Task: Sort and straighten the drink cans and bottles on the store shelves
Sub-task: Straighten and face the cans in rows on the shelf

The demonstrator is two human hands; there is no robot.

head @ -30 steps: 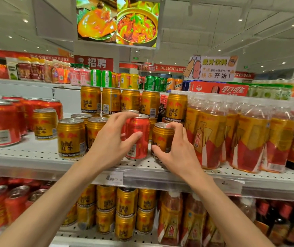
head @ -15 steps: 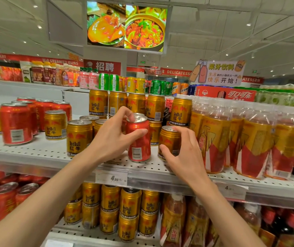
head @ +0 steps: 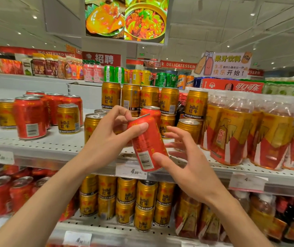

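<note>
My left hand (head: pixel 107 139) grips a red drink can (head: pixel 147 145) near its top and holds it tilted, lifted off the white perforated shelf (head: pixel 44 145) in front of its edge. My right hand (head: pixel 190 166) is spread beside the can, fingers straight, its thumb touching the can's lower end by the barcode. Behind the hands a gold Red Bull can (head: pixel 189 129) stands free on the shelf, and another red can (head: pixel 150 113) stands among stacked gold cans (head: pixel 130 97). More red cans (head: pixel 29 118) are grouped at the left.
Shrink-wrapped bottle packs (head: pixel 231 132) fill the shelf's right side. A lone gold can (head: pixel 68 119) stands by the red group. The lower shelf holds stacked gold cans (head: pixel 126 198), with red cans at its left. A price tag (head: pixel 131 171) hangs on the shelf edge below the held can.
My left hand has lifted the red can off the shelf and tilted it toward me. My right hand released the gold can and moved to the red can's lower end.
</note>
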